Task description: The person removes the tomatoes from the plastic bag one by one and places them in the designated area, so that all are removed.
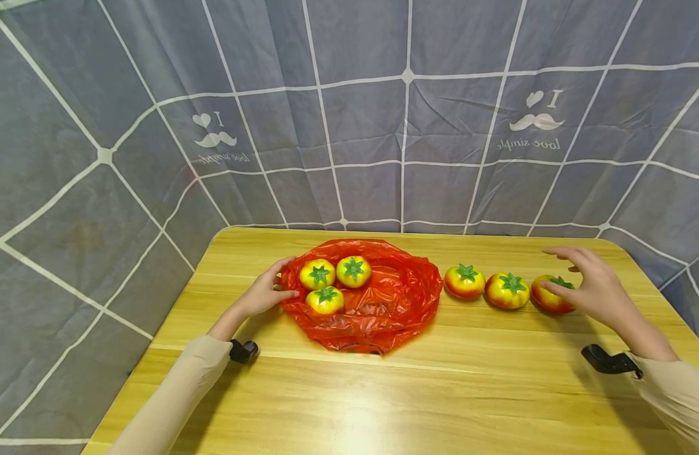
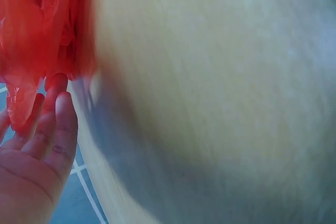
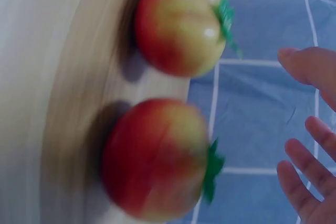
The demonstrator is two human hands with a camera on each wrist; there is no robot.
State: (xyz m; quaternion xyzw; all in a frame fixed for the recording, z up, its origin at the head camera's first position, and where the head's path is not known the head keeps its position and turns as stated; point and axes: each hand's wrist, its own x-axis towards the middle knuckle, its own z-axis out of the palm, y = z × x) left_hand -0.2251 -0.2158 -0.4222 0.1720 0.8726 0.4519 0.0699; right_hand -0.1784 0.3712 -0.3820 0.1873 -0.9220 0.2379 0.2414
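- Left hand (image 1: pixel 263 292) at the left edge of the red plastic bag (image 1: pixel 386 306), touching it; thumb and fingers apart; pinch on the plastic: cannot tell.
- Right hand (image 1: pixel 600 285) just above the rightmost tomato (image 1: pixel 545 301), holding nothing; thumb and fingers spread wide.
- Inside the bag, toward its left side: three yellow tomatoes (image 1: pixel 325 306), grouped close together.
- On the wooden table (image 1: pixel 327 398), right of the bag: three red-and-yellow tomatoes (image 1: pixel 505 296), rightmost included, in a row.
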